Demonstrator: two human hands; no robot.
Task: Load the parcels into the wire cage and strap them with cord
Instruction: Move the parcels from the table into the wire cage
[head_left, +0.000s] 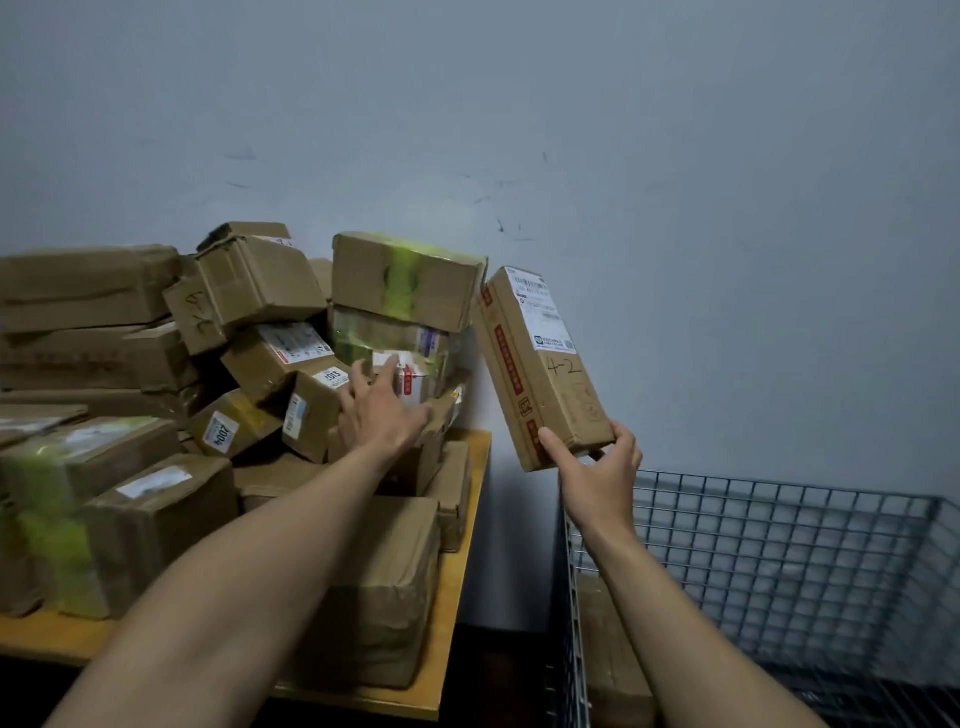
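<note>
Wire cage (779, 545) holds one parcel (613, 660); right hand (597, 467) grips one long box (540, 364) by its end; left hand (382, 410), fingers spread, touches a taped package (418, 382) on the table (452, 597)

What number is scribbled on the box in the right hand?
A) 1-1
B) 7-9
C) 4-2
C: the cardboard box gripped by the right hand has 4-2 handwritten below its white shipping label.
</note>
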